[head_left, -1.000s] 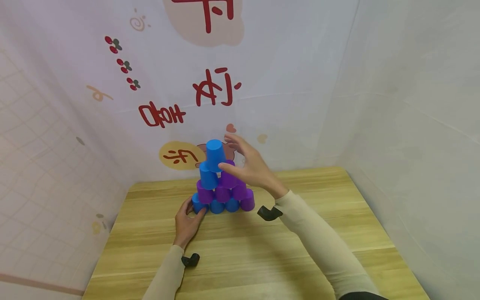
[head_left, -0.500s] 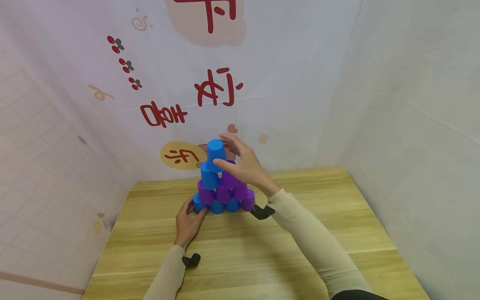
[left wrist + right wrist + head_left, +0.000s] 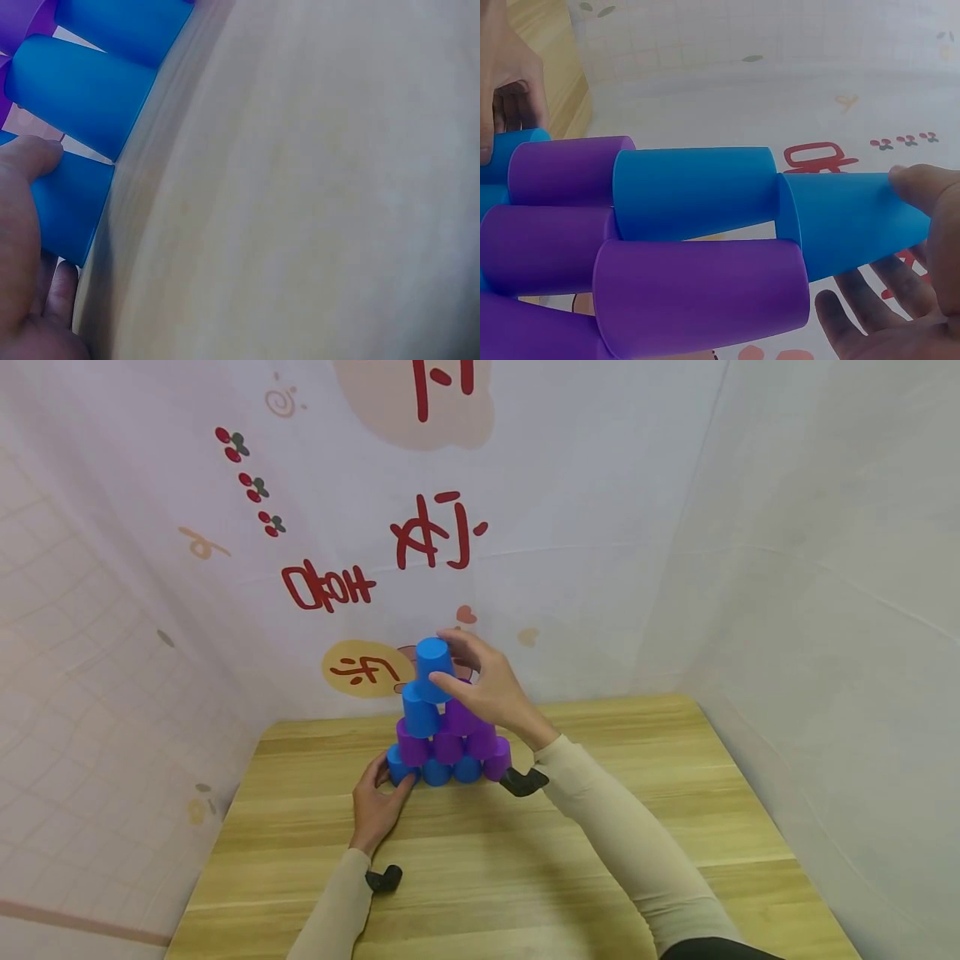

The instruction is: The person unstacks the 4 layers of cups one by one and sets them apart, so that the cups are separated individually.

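A pyramid of upside-down plastic cups stands on the wooden table. My right hand (image 3: 491, 687) is at its peak, holding the top blue cup (image 3: 432, 657) between the thumb in front and fingers behind. That cup sits across a blue cup (image 3: 694, 191) and a purple cup (image 3: 705, 296). Below them comes a row of purple cups (image 3: 448, 748). My left hand (image 3: 377, 806) grips the bottom-left blue cup (image 3: 73, 196), thumb on the near side and fingers round the far side. Two more blue cups and a purple cup (image 3: 498, 758) complete the bottom row.
The wooden table (image 3: 465, 877) runs up to a white fabric wall (image 3: 592, 610) just behind the pyramid. More fabric encloses the left and right sides. Red characters and small cherries are printed on the back fabric.
My right hand has moved left, closing in on the top blue cup until its thumb lies against it. The left hand and the pyramid have stayed in place.
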The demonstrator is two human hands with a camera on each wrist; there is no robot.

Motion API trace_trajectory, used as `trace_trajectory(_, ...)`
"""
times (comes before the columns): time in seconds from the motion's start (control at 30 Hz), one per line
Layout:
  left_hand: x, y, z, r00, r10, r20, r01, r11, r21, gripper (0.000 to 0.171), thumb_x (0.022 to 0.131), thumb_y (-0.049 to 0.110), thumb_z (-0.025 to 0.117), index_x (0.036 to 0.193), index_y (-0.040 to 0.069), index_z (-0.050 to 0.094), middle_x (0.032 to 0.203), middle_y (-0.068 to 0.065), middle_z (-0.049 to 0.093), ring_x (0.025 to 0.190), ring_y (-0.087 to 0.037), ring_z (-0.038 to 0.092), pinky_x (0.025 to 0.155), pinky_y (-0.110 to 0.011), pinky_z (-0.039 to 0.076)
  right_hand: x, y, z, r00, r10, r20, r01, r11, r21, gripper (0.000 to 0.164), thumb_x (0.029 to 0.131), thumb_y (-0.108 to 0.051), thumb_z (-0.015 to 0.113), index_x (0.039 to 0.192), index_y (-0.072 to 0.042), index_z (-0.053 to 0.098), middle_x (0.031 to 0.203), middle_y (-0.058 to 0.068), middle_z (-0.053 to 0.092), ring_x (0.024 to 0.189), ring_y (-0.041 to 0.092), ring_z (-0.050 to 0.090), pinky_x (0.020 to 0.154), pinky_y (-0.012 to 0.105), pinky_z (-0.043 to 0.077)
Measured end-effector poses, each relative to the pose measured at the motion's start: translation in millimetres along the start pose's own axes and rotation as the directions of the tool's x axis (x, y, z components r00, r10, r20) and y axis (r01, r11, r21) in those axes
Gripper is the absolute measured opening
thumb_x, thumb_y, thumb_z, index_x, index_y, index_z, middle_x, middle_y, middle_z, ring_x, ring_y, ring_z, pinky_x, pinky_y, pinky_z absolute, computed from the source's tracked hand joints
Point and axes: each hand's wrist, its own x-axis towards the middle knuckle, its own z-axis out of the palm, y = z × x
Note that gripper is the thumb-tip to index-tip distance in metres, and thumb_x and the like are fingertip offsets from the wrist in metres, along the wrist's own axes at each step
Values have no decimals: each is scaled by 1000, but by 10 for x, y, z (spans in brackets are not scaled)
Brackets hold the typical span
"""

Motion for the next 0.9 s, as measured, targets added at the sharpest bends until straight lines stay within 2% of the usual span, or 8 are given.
trace_trajectory(0.23, 3, 1, -11, 1000, -3, 5, 4, 1000, -7, 67, 93, 4, 92, 154, 1, 64, 149, -22, 74, 127, -30, 74, 106, -6, 55, 7, 6, 18, 1000, 2, -3, -2, 1000, 1, 64, 105, -13, 80, 163, -4, 53, 153, 20, 71, 141, 39, 71, 119, 58, 62)
trace_trajectory(0.53, -4, -5, -31, 1000, 3, 14, -3, 1000, -24, 67, 93, 6, 92, 154, 2, 65, 148, -22, 74, 128, -32, 74, 106, -5, 54, 0, -28, 29, 1000, 17, -11, -17, 1000, 1, 62, 106, -13, 79, 162, -6, 55, 149, 20, 72, 133, 39, 76, 114, 54, 66)
trace_trajectory(0.7, -5, -12, -37, 1000, -7, 19, 7, 1000, -26, 68, 93, 6, 93, 154, 2, 64, 149, -22, 74, 129, -35, 74, 105, -3, 52, -28, -77, -1, 999, -12, -53, 14, 999, 34, 61, 104, -10, 79, 160, -3, 56, 146, 21, 73, 128, 40, 77, 113, 54, 66)
trace_trajectory(0.9, -18, -11, -49, 1000, -21, 22, 21, 999, -25, 68, 94, 7, 92, 155, 3, 63, 150, -21, 73, 131, -35, 74, 105, -3, 52, -98, -145, -144, 992, -63, -111, 70, 996, 57, 62, 102, -5, 80, 159, 2, 56, 146, 22, 72, 133, 39, 73, 113, 56, 66)
